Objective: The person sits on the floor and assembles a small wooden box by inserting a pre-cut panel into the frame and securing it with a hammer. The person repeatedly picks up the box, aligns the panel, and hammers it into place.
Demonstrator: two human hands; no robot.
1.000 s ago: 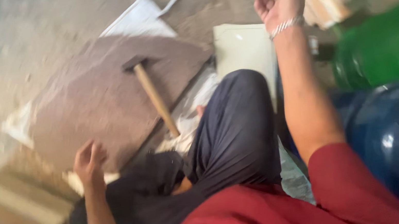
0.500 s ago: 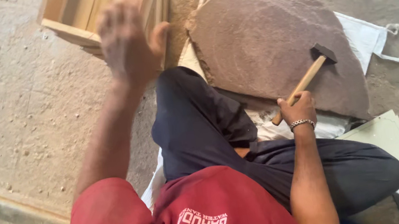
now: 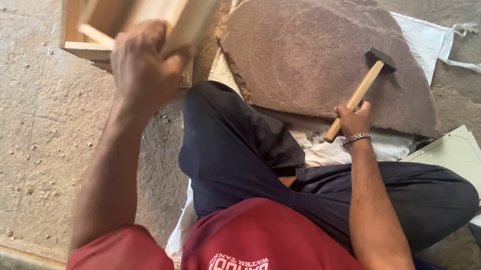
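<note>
Hammer (image 3: 365,83) held by its handle in right hand (image 3: 354,120), head resting on stone slab (image 3: 316,49) on the floor. Left hand (image 3: 140,67) closed around wooden frame (image 3: 159,2), raised beside slab. Positioning stage; frame requires steady seating.

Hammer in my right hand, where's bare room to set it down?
Bare stone slab left of the hammer, and floor left of your knee. Crowded by the wooden frame in your left hand.

Light: soft, even daylight was seen | Shadows: faint ones were cast under the stone slab (image 3: 322,48) | Glare: mild on white sheeting (image 3: 428,40) | Blur: left hand (image 3: 143,67) was smeared | Edges: slightly softened
</note>
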